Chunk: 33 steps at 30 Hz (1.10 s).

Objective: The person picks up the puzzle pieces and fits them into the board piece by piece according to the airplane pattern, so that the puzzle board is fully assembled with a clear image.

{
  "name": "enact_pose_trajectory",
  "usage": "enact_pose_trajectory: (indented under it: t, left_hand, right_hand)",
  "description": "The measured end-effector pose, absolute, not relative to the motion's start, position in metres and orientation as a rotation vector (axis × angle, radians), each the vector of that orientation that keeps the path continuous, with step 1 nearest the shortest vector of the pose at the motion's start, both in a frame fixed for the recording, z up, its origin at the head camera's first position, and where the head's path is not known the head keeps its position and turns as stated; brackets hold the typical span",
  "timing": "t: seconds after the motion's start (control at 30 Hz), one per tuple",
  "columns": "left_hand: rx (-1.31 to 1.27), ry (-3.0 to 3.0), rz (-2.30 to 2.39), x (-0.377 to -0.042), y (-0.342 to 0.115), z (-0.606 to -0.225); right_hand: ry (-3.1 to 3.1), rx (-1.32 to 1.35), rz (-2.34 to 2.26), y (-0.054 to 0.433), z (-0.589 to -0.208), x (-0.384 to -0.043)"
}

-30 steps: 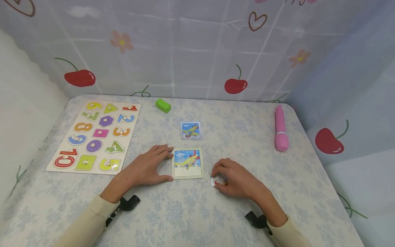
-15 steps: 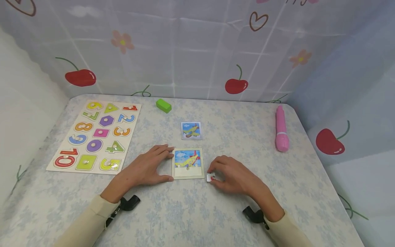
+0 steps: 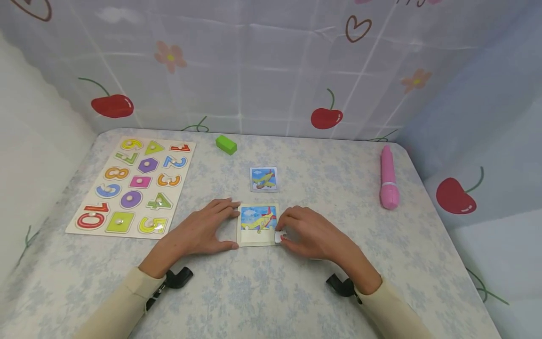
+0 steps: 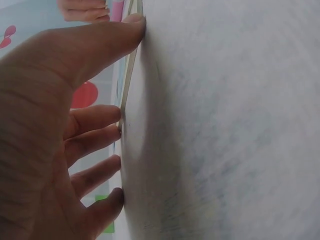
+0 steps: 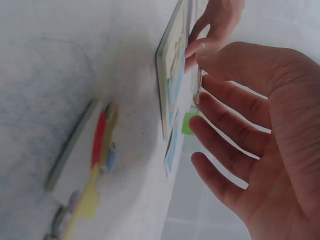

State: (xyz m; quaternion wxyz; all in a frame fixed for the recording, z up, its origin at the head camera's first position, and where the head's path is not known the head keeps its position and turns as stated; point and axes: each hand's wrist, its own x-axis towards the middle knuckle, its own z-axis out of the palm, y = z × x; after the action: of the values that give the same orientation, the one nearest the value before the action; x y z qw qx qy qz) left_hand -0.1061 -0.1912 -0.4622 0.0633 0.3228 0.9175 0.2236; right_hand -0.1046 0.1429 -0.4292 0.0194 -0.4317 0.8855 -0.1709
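Note:
A small jigsaw puzzle piece (image 3: pixel 277 237), white with a bit of red, is pinched between thumb and fingers of my right hand (image 3: pixel 311 233). It overlaps the right edge of a cream puzzle tray (image 3: pixel 258 244). Assembled pieces (image 3: pixel 257 218) of a yellow plane on blue sky fill the tray's upper part; its lower strip is bare. My left hand (image 3: pixel 203 230) rests at the tray's left side, thumb and fingertips touching the edge, fingers fairly straight. In the right wrist view, the held piece appears edge-on, and more puzzle pieces (image 5: pixel 97 145) lie on the table below that hand.
Behind the tray lies a small plane picture card (image 3: pixel 264 180). A green block (image 3: pixel 226 145) sits farther back. To the left is a number and shape peg board (image 3: pixel 179 162). A long pink object with a pale band (image 3: pixel 388 179) lies at the right.
My right hand has moved left and slightly away from me, carrying the puzzle piece from beside the tray to its right edge. The left hand has stayed at the tray's left edge.

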Motion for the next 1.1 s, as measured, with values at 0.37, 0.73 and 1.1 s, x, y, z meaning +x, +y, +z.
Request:
enact_pose_trajectory:
  t: [0.37, 0.73, 1.1]
  left_hand:
    - [0.947, 2.774, 0.656, -0.107, -0.191, -0.462]
    - [0.954, 2.779, 0.667, -0.108, -0.192, -0.464]
    - [0.968, 2.790, 0.667, -0.107, -0.192, -0.464]
  right_hand:
    - [2.720, -1.397, -0.532, 0.124, -0.427, -0.112]
    - [2.691, -1.457, -0.571, 0.104, -0.433, -0.116]
    - [2.686, -1.457, -0.547, 0.082, -0.441, -0.118]
